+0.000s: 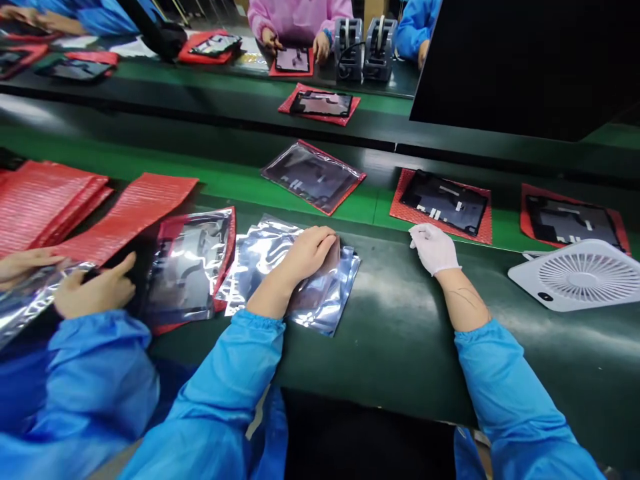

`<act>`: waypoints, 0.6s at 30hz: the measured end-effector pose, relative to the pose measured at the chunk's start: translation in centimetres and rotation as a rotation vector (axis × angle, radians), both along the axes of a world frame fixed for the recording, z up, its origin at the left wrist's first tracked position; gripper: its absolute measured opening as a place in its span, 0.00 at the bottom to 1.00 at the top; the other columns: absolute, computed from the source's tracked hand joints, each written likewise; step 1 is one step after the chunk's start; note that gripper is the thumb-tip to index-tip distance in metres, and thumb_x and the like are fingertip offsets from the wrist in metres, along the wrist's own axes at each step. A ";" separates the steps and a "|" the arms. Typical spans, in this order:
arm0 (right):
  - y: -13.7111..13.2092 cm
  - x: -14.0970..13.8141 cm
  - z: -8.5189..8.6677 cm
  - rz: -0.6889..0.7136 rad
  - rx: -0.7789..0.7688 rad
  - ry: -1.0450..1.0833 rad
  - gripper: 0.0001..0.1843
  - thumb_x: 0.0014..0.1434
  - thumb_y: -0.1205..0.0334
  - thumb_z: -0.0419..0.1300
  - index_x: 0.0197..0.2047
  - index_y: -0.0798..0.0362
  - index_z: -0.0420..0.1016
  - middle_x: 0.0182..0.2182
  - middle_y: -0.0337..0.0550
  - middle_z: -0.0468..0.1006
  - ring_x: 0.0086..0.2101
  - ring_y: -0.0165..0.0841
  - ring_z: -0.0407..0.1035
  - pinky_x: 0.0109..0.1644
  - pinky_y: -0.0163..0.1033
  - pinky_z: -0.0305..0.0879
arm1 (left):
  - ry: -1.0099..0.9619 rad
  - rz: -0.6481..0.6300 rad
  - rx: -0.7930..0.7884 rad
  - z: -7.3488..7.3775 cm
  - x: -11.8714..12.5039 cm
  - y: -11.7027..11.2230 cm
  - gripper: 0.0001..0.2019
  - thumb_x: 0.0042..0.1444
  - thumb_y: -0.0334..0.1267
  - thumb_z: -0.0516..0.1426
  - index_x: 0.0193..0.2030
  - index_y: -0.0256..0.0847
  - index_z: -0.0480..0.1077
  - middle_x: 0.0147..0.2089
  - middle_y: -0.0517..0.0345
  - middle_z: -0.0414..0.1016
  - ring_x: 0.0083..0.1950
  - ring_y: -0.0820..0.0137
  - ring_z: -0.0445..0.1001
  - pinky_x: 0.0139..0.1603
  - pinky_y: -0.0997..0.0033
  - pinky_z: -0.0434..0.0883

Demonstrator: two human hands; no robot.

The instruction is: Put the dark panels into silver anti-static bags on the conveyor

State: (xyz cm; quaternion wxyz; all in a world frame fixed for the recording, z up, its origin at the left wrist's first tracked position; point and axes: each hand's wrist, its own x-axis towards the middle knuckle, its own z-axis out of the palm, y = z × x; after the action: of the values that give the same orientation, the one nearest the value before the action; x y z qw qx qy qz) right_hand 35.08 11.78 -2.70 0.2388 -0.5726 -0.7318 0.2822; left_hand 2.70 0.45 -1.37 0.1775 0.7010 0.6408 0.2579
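Note:
My left hand (pixel 309 252), bare, lies flat with fingers together on a stack of silvery anti-static bags (pixel 260 257) at the dark bench's near edge. My right hand (pixel 433 248), in a white glove, is loosely curled and rests on the bench beside a black panel on a red bubble sheet (pixel 442 204); it holds nothing I can see. Both arms wear blue sleeves.
A co-worker's hands (pixel 95 288) at left handle a bagged panel (pixel 193 267) beside a pile of red bubble sleeves (pixel 47 200). More bagged panels (pixel 314 175) ride the green belt. A white fan (pixel 580 275) sits at right. People work across the belt.

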 end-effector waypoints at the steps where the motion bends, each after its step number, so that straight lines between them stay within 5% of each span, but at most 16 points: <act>1: 0.0 0.0 0.0 0.003 -0.004 0.005 0.10 0.68 0.57 0.58 0.44 0.48 0.82 0.29 0.39 0.83 0.39 0.38 0.80 0.51 0.40 0.70 | -0.014 -0.005 -0.007 -0.2 0.0 0.2 0.21 0.75 0.49 0.44 0.45 0.42 0.75 0.44 0.49 0.80 0.48 0.58 0.76 0.58 0.57 0.72; 5: 0.1 0.0 -0.2 -0.028 -0.045 0.085 0.13 0.68 0.55 0.57 0.47 0.49 0.80 0.31 0.38 0.84 0.31 0.34 0.77 0.46 0.38 0.71 | -0.117 0.046 -0.025 -0.7 -0.2 0.7 0.23 0.74 0.51 0.44 0.44 0.42 0.76 0.47 0.49 0.82 0.50 0.58 0.78 0.59 0.57 0.73; 8: 1.0 1.1 0.0 -0.205 -0.040 0.179 0.18 0.68 0.55 0.54 0.54 0.51 0.78 0.34 0.39 0.85 0.25 0.32 0.73 0.42 0.37 0.70 | -0.154 0.061 -0.046 -0.6 -0.5 0.9 0.25 0.74 0.55 0.43 0.45 0.42 0.77 0.49 0.50 0.84 0.52 0.57 0.79 0.59 0.59 0.74; 12: 2.8 4.7 1.3 -0.546 0.008 0.034 0.21 0.69 0.58 0.52 0.59 0.54 0.77 0.37 0.44 0.86 0.39 0.36 0.79 0.50 0.37 0.69 | -0.156 0.061 -0.059 -0.4 -0.6 1.1 0.27 0.73 0.57 0.43 0.44 0.43 0.77 0.48 0.49 0.84 0.52 0.56 0.80 0.58 0.58 0.75; 14: 3.7 6.5 2.1 -0.581 -0.056 -0.079 0.17 0.69 0.58 0.54 0.50 0.54 0.81 0.34 0.45 0.85 0.41 0.38 0.79 0.50 0.37 0.68 | -0.173 0.065 -0.061 -0.2 -0.5 1.1 0.27 0.72 0.57 0.43 0.44 0.43 0.77 0.49 0.49 0.85 0.52 0.55 0.80 0.58 0.57 0.76; 18: 5.6 7.9 3.2 -0.476 -0.197 -0.185 0.18 0.68 0.59 0.59 0.26 0.52 0.77 0.17 0.41 0.73 0.26 0.35 0.71 0.37 0.37 0.65 | -0.207 0.053 -0.045 -0.1 -0.4 1.1 0.27 0.72 0.57 0.43 0.43 0.44 0.77 0.48 0.50 0.84 0.51 0.55 0.80 0.58 0.57 0.76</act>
State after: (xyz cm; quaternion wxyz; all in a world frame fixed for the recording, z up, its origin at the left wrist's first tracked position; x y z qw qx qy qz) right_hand 42.98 17.41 0.51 0.1739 -0.7723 -0.5642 0.2345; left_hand 2.30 1.56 -1.48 0.2516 0.6494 0.6428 0.3191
